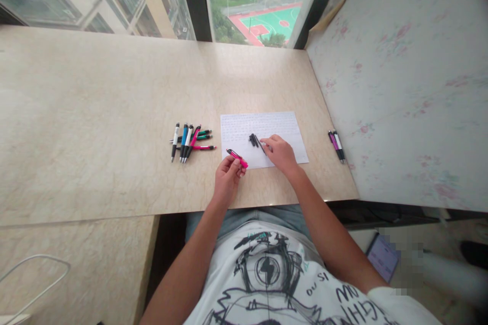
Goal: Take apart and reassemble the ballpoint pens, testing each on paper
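My left hand [227, 172] is closed round a pink pen barrel [237, 158], held just above the table's near edge. My right hand [279, 152] rests on a white sheet of paper [263, 138] covered in faint writing, its fingertips pinching a thin dark pen part [261, 144]. Small black pen parts [253, 139] lie on the paper just left of those fingers. A heap of several pens [189, 140] in black, blue, green and pink lies to the left of the paper.
Two pens [337, 145] lie at the table's right edge by a patterned wall [404, 86]. The beige table [99, 122] runs back to a window. A white cable [34, 279] lies on a lower surface at bottom left.
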The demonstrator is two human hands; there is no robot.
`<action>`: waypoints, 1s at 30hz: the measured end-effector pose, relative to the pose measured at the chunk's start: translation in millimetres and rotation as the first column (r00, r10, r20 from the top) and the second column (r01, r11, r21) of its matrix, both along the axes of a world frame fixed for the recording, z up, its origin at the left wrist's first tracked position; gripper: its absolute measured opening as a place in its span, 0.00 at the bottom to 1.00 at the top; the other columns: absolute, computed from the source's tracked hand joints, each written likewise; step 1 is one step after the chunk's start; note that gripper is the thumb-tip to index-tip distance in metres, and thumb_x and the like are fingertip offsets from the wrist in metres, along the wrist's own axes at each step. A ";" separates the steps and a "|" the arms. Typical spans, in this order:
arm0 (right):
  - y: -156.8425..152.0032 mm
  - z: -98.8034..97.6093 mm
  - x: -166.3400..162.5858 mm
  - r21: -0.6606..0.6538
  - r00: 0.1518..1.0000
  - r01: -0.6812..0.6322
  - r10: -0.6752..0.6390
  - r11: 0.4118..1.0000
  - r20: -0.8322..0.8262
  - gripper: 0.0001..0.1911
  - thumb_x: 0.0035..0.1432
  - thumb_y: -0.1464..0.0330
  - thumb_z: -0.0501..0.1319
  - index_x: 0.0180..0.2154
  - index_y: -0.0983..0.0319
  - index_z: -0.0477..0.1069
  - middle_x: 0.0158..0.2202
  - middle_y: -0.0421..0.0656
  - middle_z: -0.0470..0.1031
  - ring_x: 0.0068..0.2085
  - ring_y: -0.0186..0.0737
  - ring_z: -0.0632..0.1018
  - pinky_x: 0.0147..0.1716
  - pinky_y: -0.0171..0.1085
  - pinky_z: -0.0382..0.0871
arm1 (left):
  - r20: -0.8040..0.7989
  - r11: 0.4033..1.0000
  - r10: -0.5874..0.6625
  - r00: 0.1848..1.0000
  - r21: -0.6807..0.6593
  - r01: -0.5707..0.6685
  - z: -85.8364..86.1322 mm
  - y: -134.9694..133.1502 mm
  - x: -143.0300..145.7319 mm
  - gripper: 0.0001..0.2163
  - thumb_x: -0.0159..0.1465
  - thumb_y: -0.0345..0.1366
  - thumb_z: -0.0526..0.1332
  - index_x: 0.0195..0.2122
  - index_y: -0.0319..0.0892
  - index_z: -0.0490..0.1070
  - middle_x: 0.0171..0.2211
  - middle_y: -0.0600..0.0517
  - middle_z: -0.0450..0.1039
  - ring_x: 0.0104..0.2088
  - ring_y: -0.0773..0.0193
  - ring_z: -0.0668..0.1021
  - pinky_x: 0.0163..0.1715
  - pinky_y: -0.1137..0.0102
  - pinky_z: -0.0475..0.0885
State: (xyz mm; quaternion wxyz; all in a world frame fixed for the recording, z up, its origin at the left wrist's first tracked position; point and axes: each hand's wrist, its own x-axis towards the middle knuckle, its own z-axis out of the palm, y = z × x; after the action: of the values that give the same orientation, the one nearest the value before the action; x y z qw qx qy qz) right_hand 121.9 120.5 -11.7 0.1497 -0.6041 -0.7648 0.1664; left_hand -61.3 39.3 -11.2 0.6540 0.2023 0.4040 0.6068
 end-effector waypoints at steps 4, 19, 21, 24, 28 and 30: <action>-0.1 -2.7 -0.9 0.015 1.000 0.028 -0.028 0.999 -0.003 0.13 0.64 0.68 0.57 0.46 0.56 0.79 0.41 0.44 0.76 0.40 0.39 0.76 0.35 0.34 0.65 | -0.006 1.000 0.000 1.000 -0.004 0.000 -0.7 0.2 -0.2 0.10 0.58 0.39 0.70 0.34 0.40 0.71 0.30 0.52 0.73 0.26 0.72 0.72 0.25 0.76 0.65; -65.6 16.7 -25.6 -0.305 0.533 0.051 -0.284 0.951 -0.797 0.11 0.53 0.60 0.68 0.36 0.60 0.81 0.33 0.43 0.81 0.32 0.39 0.78 0.33 0.38 0.73 | 0.026 0.999 0.023 0.999 -0.036 -0.022 -0.1 -1.0 2.1 0.11 0.56 0.38 0.71 0.34 0.39 0.72 0.32 0.51 0.76 0.28 0.72 0.74 0.27 0.76 0.68; -70.0 21.5 -29.9 -0.314 0.500 0.044 -0.294 0.948 -0.815 0.11 0.52 0.60 0.68 0.36 0.59 0.81 0.33 0.43 0.81 0.33 0.39 0.78 0.33 0.38 0.73 | 0.054 0.999 0.021 0.998 -0.048 -0.018 -0.2 -2.4 4.3 0.11 0.56 0.38 0.71 0.35 0.39 0.72 0.32 0.52 0.76 0.28 0.72 0.75 0.27 0.76 0.68; -72.0 24.2 -33.4 -0.318 0.486 0.034 -0.294 0.947 -0.823 0.11 0.52 0.60 0.68 0.35 0.59 0.81 0.33 0.42 0.81 0.33 0.38 0.78 0.34 0.38 0.74 | 0.092 0.998 0.009 0.996 -0.066 -0.003 -0.1 -4.2 7.5 0.11 0.56 0.37 0.71 0.34 0.39 0.72 0.30 0.53 0.75 0.28 0.73 0.75 0.27 0.77 0.68; -72.6 23.6 -35.1 -0.326 0.483 0.062 -0.314 0.943 -0.818 0.10 0.52 0.61 0.68 0.35 0.58 0.81 0.32 0.41 0.81 0.32 0.38 0.78 0.33 0.37 0.73 | 0.125 0.998 0.024 0.992 -0.066 -0.016 0.4 -3.8 9.0 0.11 0.56 0.37 0.71 0.34 0.39 0.71 0.31 0.53 0.74 0.27 0.74 0.74 0.27 0.78 0.68; -72.9 23.9 -35.7 -0.318 0.481 0.068 -0.310 0.946 -0.820 0.09 0.52 0.61 0.68 0.35 0.58 0.81 0.33 0.41 0.81 0.32 0.38 0.78 0.33 0.37 0.73 | 0.143 0.997 0.038 0.989 -0.065 -0.029 0.9 -3.2 9.1 0.11 0.56 0.38 0.71 0.34 0.40 0.72 0.32 0.53 0.75 0.28 0.74 0.74 0.27 0.78 0.68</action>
State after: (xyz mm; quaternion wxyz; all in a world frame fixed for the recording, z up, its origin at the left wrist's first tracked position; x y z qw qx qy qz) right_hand 86.1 47.6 12.3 0.4524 -0.5350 -0.4899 0.5187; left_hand -52.2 36.0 -10.3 0.6773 0.1306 0.3778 0.6177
